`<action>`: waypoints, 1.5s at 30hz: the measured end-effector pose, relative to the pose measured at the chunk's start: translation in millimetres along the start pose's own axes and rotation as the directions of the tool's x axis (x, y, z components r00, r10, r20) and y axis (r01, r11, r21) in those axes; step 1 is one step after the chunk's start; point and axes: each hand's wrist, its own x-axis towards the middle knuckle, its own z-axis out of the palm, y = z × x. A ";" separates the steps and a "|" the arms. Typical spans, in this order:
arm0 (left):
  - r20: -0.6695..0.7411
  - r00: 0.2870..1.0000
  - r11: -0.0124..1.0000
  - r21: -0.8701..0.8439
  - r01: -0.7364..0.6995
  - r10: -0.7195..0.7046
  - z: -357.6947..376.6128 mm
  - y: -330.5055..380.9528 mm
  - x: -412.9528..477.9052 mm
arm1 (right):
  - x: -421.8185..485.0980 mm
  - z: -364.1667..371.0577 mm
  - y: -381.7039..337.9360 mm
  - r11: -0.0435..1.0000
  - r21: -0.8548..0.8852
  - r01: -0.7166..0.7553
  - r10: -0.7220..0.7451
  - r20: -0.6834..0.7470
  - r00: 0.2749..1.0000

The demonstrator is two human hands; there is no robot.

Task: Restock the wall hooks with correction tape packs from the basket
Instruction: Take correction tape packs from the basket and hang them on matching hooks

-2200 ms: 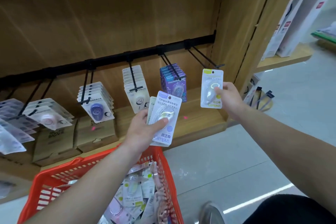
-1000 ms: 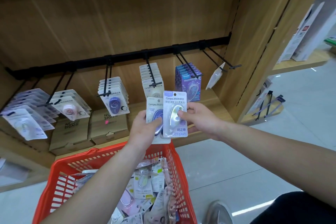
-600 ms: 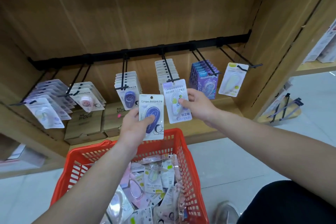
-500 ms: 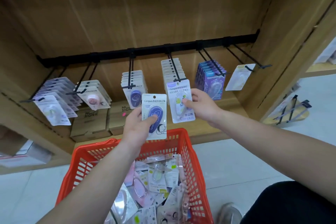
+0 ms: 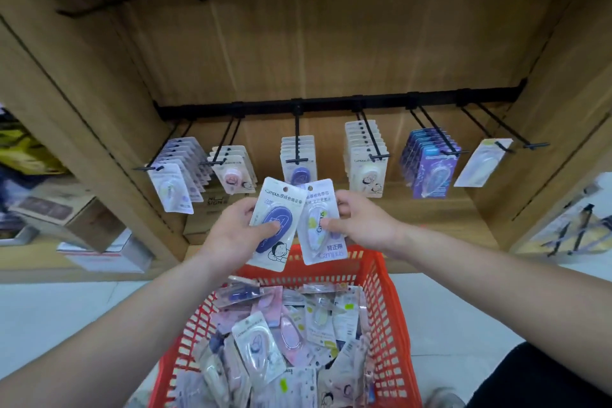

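Blue pack (image 5: 280,209), upright, pinched by left hand (image 5: 231,232), sits directly below centre hook (image 5: 297,142); right hand (image 5: 361,225) grips pale pack (image 5: 323,248).

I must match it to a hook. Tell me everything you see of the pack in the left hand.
The pack is a white card, clear blister over a dark-blue oval dispenser, Campus print and hang hole on top, cartoon figure below. It leans slightly above the basket rim. The left hand grips it, thumb on the blister; its right edge meets the other pack.
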 end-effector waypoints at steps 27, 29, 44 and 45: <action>-0.254 0.964 0.989 -0.143 0.046 -0.082 -227.2 -78.9 -40.3 | 182.7 268.8 -61.1 0.997 0.056 0.048 -0.031 -0.267 0.963; -0.256 0.963 0.987 -0.154 0.045 -0.084 -228.6 -77.4 -39.9 | 186.8 268.8 -59.1 0.997 0.064 0.036 -0.017 -0.266 0.964; -0.292 0.949 0.986 -0.149 0.074 -0.115 -228.2 -79.4 -33.3 | 203.3 270.0 -70.2 0.993 -0.054 -0.104 0.082 -0.308 0.948; -0.301 0.946 0.987 -0.139 0.079 -0.118 -226.3 -78.9 -29.7 | 203.1 268.7 -72.3 0.984 -0.114 -0.138 0.102 -0.279 0.955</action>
